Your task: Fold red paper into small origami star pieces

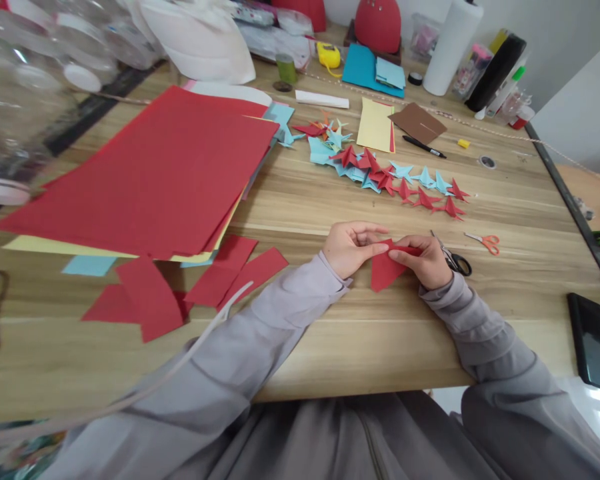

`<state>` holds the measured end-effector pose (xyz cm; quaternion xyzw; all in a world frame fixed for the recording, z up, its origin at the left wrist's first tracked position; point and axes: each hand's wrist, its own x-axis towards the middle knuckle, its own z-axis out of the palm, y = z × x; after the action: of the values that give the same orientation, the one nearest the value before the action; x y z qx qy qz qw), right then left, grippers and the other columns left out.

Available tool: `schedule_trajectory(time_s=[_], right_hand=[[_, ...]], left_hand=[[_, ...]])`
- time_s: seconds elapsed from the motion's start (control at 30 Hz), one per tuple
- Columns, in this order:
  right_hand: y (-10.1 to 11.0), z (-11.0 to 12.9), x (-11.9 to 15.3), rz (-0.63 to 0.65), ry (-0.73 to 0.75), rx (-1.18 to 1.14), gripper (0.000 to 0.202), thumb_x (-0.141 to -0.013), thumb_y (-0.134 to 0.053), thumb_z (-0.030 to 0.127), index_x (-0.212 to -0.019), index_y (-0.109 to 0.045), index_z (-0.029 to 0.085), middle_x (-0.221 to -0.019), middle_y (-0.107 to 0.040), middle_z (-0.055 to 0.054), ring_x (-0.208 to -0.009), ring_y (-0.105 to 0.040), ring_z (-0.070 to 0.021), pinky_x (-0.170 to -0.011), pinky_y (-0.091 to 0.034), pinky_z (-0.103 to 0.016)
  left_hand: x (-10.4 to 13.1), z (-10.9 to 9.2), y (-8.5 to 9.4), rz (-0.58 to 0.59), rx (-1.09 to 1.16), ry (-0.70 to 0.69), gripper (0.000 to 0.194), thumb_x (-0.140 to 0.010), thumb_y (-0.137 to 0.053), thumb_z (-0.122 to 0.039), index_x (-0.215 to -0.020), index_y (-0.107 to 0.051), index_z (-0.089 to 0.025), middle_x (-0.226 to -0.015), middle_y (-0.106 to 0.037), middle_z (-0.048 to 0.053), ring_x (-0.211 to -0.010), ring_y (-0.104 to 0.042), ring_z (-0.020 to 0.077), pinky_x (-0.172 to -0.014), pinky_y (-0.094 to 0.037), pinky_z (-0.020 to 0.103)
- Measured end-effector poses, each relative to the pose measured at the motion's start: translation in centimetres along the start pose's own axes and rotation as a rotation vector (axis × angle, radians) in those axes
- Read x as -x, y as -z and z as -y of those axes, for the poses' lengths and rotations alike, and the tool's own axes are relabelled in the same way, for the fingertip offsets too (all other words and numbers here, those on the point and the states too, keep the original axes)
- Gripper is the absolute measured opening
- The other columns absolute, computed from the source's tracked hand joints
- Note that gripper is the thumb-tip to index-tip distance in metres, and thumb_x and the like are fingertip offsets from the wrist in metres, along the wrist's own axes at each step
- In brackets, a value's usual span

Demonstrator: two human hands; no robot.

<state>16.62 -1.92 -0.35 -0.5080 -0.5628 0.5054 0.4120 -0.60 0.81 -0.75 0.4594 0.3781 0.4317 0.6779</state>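
Note:
A small folded piece of red paper (386,272) is held between my two hands, just above the wooden table. My left hand (353,248) pinches its upper left edge between thumb and fingers. On the other side, my right hand (425,259) grips the upper right part, thumb on top. The paper's lower part hangs down as a pointed flap; its folds under the fingers are hidden. Close beside my right hand lie black-handled scissors (460,263), partly covered by it. Beyond both hands are several folded red paper cranes (426,199) and light blue paper cranes (403,171).
Large red sheets (155,173) lie stacked at left, with red paper strips (255,275) nearer me. Orange-handled scissors (490,244) and a black phone (591,340) are at right. A black pen (425,146), brown paper (418,123) and yellow tape measure (329,56) lie farther back.

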Motion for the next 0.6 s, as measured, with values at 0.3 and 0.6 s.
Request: schedule_trajectory(time_s=[0.3, 0.6], right_hand=[[0.19, -0.54, 0.14, 0.053, -0.042, -0.167, 0.028, -0.061, -0.081, 0.042, -0.067, -0.068, 0.017, -0.062, -0.065, 0.001, -0.055, -0.055, -0.0099, -0.054, -0.045, -0.023], [0.2, -0.55, -0.04, 0.046, -0.01, -0.068, 0.027, -0.059, -0.082, 0.04, -0.065, -0.071, 0.016, -0.061, -0.067, 0.0, -0.055, -0.054, -0.0099, -0.055, -0.045, -0.024]], left_hand=[[-0.3, 0.51, -0.21, 0.074, 0.269, 0.146, 0.045, -0.041, -0.09, -0.026, -0.079, -0.072, -0.013, -0.066, -0.073, 0.004, -0.062, -0.068, 0.0148, -0.07, -0.054, 0.029], [-0.14, 0.44, 0.06, 0.052, 0.062, 0.055, 0.045, -0.042, -0.09, -0.028, -0.081, -0.072, -0.013, -0.061, -0.07, 0.001, -0.057, -0.066, 0.0138, -0.064, -0.055, 0.026]])
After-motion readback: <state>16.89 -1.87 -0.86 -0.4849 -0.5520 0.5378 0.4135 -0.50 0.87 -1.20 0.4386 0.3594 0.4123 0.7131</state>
